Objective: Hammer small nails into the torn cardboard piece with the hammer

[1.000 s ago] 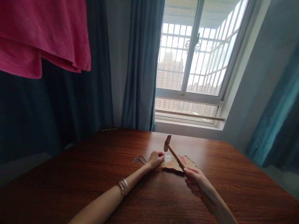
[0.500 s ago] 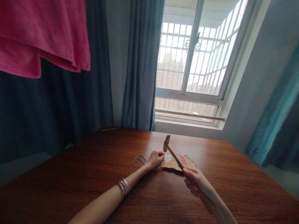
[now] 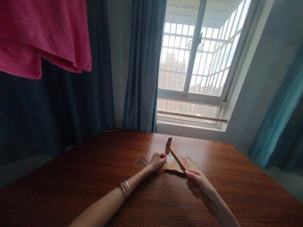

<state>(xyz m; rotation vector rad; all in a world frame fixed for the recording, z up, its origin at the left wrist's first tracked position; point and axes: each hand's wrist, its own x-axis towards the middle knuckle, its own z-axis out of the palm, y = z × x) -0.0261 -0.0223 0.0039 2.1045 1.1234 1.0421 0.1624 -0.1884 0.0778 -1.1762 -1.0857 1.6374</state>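
Observation:
My right hand (image 3: 197, 183) is closed round the wooden handle of a small hammer (image 3: 174, 154); its metal head is raised just above and right of my left fingertips. My left hand (image 3: 157, 161) rests on the left edge of a flat, patterned piece of cardboard (image 3: 189, 162), its thumb and fingers pinched on something thin that looks like a nail, too small to be sure of. Bracelets sit on my left wrist.
Several loose nails (image 3: 141, 161) lie on the dark wooden table (image 3: 82, 179) just left of my left hand. A pink cloth (image 3: 44, 34) hangs at the upper left. Blue curtains flank a barred window (image 3: 196, 60) behind the table.
The hammer head has shifted very slightly and my right hand has moved a little along the handle. My left hand stays pinched at the cardboard's edge.

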